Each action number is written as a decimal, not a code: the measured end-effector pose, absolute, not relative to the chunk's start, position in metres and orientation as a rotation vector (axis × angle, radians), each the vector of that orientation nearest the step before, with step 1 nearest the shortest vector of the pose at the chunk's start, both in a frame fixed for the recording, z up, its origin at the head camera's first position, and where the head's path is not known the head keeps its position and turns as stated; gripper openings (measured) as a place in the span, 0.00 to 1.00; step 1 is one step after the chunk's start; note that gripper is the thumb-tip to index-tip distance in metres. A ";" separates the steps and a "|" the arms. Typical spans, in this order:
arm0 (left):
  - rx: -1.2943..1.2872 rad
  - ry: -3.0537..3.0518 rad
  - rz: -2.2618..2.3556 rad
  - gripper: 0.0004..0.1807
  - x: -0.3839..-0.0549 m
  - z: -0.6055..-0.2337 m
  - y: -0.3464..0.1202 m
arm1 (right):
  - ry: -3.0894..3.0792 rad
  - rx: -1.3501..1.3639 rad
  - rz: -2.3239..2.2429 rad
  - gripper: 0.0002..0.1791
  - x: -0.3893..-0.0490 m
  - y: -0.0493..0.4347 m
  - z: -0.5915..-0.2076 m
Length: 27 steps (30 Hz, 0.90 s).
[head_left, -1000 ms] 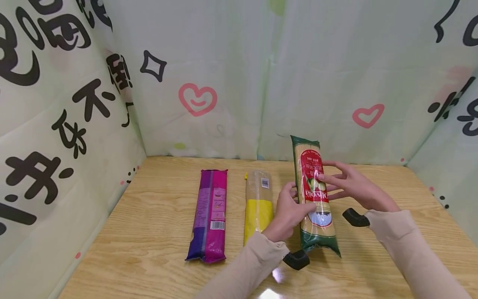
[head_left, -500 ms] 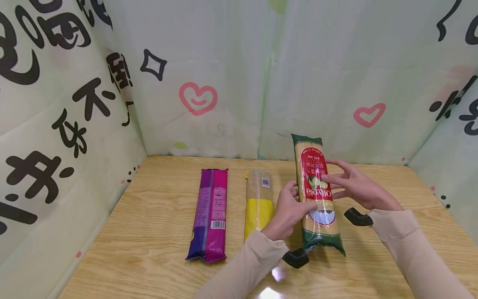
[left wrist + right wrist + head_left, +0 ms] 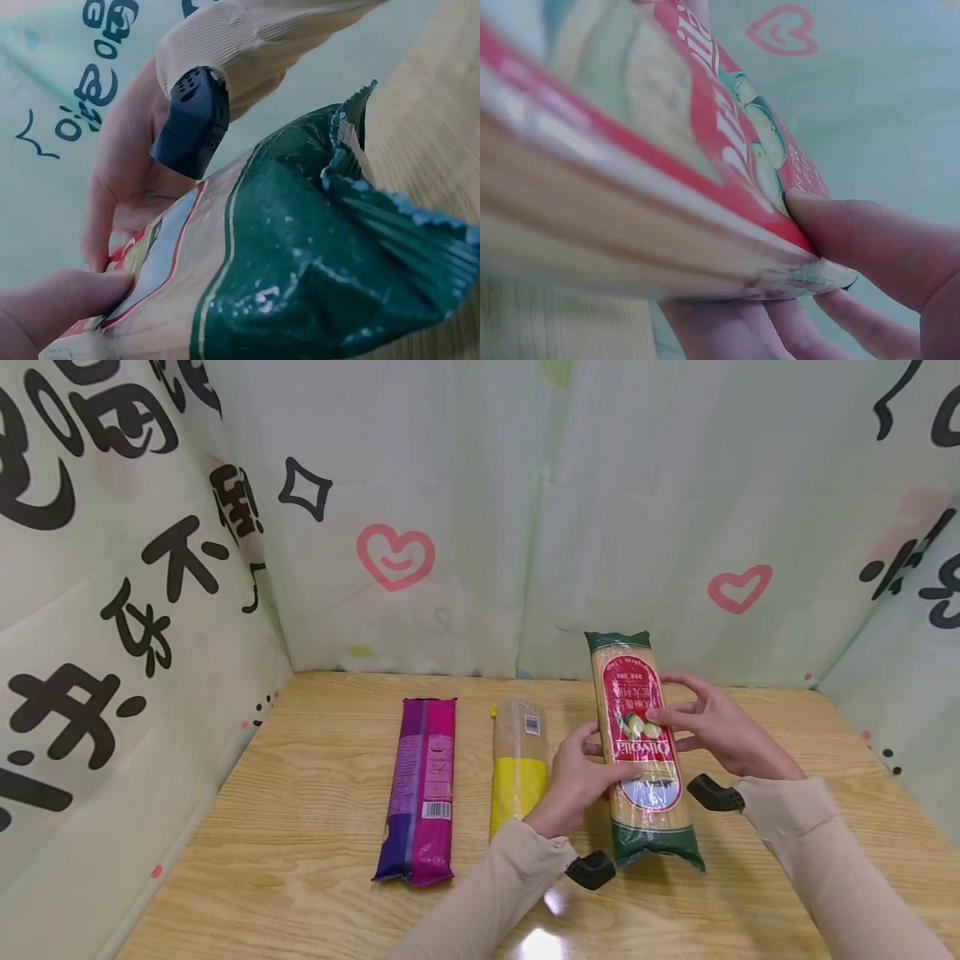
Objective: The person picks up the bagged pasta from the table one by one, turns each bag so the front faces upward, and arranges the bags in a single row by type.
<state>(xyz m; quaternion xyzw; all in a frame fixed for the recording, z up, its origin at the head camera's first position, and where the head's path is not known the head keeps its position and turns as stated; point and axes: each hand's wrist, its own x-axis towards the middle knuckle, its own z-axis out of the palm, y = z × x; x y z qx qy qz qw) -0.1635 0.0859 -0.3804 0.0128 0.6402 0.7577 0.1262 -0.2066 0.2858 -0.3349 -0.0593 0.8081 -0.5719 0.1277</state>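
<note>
A pack of spaghetti (image 3: pixel 626 693), clear with green ends and a red label printed upside down to me, is held between both hands over the right part of the table. My left hand (image 3: pixel 576 783) grips its left side, thumb across the front and fingers mostly hidden behind. On the other side, my right hand (image 3: pixel 723 731) pinches the edge, its thumb (image 3: pixel 870 236) on the label and fingers (image 3: pixel 735 330) underneath. In the left wrist view the pack's green end (image 3: pixel 300 247) stands close to the camera, and the left thumb (image 3: pixel 67 300) presses the front.
Left of the hands lie a yellow and clear pack (image 3: pixel 519 768), partly behind the left hand, and a purple and pink pack (image 3: pixel 420 793) with a barcode. Both rest lengthwise on the wooden table (image 3: pixel 300 827). Printed curtains (image 3: pixel 465 518) border the table at back and sides.
The spaghetti pack has turned so its label faces me more fully, and its lower end has shifted slightly right. Both hands keep hold of it; the other packs stay put.
</note>
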 end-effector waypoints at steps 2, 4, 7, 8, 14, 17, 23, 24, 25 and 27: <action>0.047 1.884 2.196 0.28 -0.164 -0.381 0.085 | 2.354 -0.170 -1.661 0.40 -0.208 0.286 -0.335; 0.057 1.888 2.197 0.27 -0.164 -0.380 0.085 | 2.359 -0.164 -1.657 0.41 -0.208 0.286 -0.335; 0.053 1.888 2.202 0.26 -0.166 -0.380 0.085 | 2.368 -0.160 -1.648 0.41 -0.210 0.285 -0.336; 0.045 1.886 2.204 0.26 -0.166 -0.380 0.085 | 2.370 -0.159 -1.647 0.41 -0.210 0.285 -0.336; 0.021 1.870 2.214 0.25 -0.169 -0.380 0.088 | 2.382 -0.152 -1.627 0.42 -0.212 0.286 -0.334; 0.015 1.871 2.213 0.25 -0.170 -0.380 0.090 | 2.397 -0.142 -1.611 0.43 -0.213 0.287 -0.334; -0.006 1.857 2.206 0.23 -0.171 -0.383 0.093 | 2.398 -0.117 -1.601 0.42 -0.213 0.290 -0.340; -0.007 1.856 2.203 0.23 -0.172 -0.384 0.094 | 2.398 -0.116 -1.602 0.42 -0.213 0.291 -0.342; -0.009 1.858 2.199 0.22 -0.172 -0.385 0.094 | 2.403 -0.117 -1.599 0.42 -0.213 0.292 -0.343; -0.010 1.862 2.192 0.22 -0.172 -0.388 0.095 | 2.402 -0.118 -1.599 0.42 -0.213 0.293 -0.346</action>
